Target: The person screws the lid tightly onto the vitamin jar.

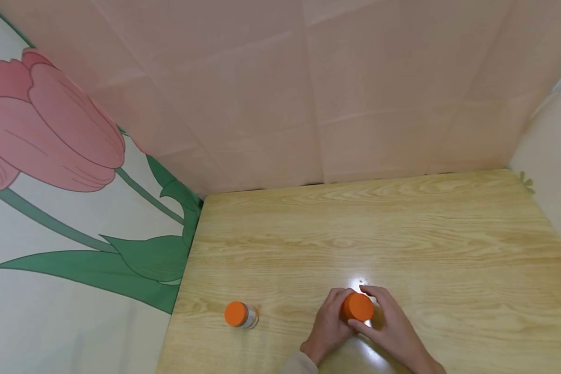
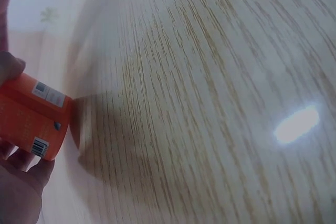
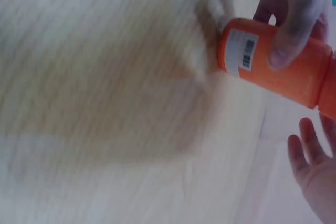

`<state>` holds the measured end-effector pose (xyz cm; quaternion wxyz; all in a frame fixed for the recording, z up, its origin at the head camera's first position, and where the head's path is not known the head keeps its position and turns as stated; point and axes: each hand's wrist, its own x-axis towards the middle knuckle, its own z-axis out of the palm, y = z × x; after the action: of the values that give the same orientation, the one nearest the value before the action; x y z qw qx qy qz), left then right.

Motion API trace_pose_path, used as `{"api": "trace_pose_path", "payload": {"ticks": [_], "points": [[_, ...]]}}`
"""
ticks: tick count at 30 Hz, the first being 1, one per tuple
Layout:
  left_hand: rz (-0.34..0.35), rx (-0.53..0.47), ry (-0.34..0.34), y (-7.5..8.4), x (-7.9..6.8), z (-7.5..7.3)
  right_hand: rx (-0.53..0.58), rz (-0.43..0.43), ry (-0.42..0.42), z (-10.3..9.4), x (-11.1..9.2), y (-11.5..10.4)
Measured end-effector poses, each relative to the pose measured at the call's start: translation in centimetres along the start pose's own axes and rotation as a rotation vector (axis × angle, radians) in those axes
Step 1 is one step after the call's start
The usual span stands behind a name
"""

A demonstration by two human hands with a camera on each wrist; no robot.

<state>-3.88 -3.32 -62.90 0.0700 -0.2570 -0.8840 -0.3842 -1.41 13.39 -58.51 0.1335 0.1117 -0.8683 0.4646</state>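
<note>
An orange bottle with an orange cap stands near the front of the table, between both hands. My left hand grips its body from the left, with the thumb along its side in the right wrist view. Around the cap's right side my right hand is spread, thumb and fingers apart. Its fingers look straight and off the bottle body in the right wrist view; whether the thumb touches the cap is hard to tell. White barcode labels show low on the bottle in the left wrist view.
A second, smaller jar with an orange cap and a pale label stands to the left on the wood-grain table. A pink-beige cloth hangs behind the table. A tulip-printed panel borders the left, a white panel the right.
</note>
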Motion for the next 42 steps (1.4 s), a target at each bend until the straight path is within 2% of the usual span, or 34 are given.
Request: {"api": "trace_pose_path", "payload": {"ticks": [3,5,8,15,20,25,28,33,35,42], "points": [[0.008,0.007,-0.005,0.0,0.0,-0.1,0.029,-0.119,-0.005,-0.4,0.3,0.3],[0.010,0.011,-0.011,0.0,0.1,-0.1,0.018,-0.135,-0.012,-0.5,0.3,0.3],[0.009,0.014,-0.023,0.0,0.1,-0.2,-0.008,-0.100,-0.006,-0.5,0.1,0.1],[-0.009,0.013,-0.046,0.1,0.2,-0.2,-0.024,0.041,0.025,0.2,-0.2,-0.4],[-0.019,-0.008,-0.043,0.1,0.2,-0.1,-0.055,0.082,0.059,0.8,-0.3,-0.4],[-0.022,-0.027,-0.043,0.2,0.1,-0.1,-0.032,0.120,0.096,1.3,-0.4,-0.3],[-0.011,-0.010,-0.033,0.2,0.1,-0.1,-0.011,0.097,0.081,1.3,-0.3,-0.3],[0.014,0.018,-0.017,0.1,0.1,-0.1,0.002,-0.066,-0.001,0.3,0.1,-0.2],[0.012,0.019,-0.019,0.1,0.1,-0.2,-0.008,-0.099,-0.028,-0.1,0.2,-0.1],[-0.009,0.015,-0.045,0.2,0.1,-0.4,-0.015,-0.029,-0.060,-0.5,0.4,-0.3]]}}
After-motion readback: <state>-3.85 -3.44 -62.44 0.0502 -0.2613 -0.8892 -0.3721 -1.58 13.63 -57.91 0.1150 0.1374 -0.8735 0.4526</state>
